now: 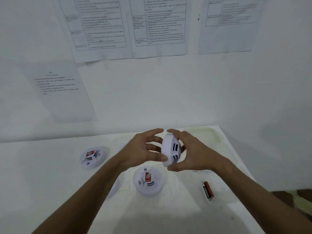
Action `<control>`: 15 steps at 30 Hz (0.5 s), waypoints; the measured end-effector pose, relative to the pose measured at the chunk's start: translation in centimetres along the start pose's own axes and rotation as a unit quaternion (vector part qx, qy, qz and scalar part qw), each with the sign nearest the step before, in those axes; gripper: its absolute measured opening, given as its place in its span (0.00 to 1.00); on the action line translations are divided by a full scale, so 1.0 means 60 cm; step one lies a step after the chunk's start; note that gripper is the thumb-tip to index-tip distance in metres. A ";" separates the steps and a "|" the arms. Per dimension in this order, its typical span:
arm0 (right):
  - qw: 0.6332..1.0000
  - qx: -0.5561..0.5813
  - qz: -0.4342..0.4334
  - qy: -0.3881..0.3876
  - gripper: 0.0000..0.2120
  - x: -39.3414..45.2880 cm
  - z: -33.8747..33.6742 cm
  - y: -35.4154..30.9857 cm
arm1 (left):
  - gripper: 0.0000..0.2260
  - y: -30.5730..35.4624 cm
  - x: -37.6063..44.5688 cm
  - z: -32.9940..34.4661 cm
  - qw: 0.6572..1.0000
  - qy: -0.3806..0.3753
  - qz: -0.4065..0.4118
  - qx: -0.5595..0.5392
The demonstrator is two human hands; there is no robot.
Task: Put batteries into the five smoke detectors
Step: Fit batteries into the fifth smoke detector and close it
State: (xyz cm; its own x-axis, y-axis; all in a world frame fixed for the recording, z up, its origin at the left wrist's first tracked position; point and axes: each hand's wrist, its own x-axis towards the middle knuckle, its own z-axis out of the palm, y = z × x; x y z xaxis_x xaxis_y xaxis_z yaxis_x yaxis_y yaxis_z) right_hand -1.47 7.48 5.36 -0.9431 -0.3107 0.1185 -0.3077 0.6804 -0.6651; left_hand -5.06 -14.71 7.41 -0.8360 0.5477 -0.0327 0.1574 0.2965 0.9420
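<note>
I have one smoke detector lifted off the table and turned on edge between my two hands, so that I can get at its back, where I expect the battery goes. My right hand wraps it from the far side, fingers curled over its top rim and thumb under its lower edge, carrying most of its weight. My left hand meets it from the other side with the thumb pressed on the near rim and the fingers spread loosely behind it; whether those fingers truly grip the back I cannot tell. Just below my right hand and toward me lie the batteries, red-wrapped, close together and within easy reach. Beneath my left hand sits a second detector, face up with a red label, and out past my left wrist is a third detector, also face up. Part of another white round shape peeks out under my left forearm, likely a fourth. I judge this detector is being turned or twisted open for loading.
</note>
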 end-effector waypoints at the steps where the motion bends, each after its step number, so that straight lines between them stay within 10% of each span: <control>1: 1.000 0.003 -0.007 -0.004 0.49 -0.002 0.001 0.001 | 0.33 0.000 -0.003 0.003 1.000 0.001 0.003 -0.013; 15: 0.960 0.278 0.007 -0.037 0.44 -0.030 0.018 0.028 | 0.36 -0.030 -0.028 0.006 0.997 -0.045 0.008 0.063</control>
State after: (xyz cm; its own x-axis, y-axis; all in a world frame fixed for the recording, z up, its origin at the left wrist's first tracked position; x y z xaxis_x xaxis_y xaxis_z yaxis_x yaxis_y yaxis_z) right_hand -0.16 8.47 3.25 -0.9286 -0.3650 0.0675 -0.1608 0.2316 -0.9594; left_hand -3.71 -15.87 5.65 -0.7834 0.6192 -0.0530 0.2399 0.3801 0.8933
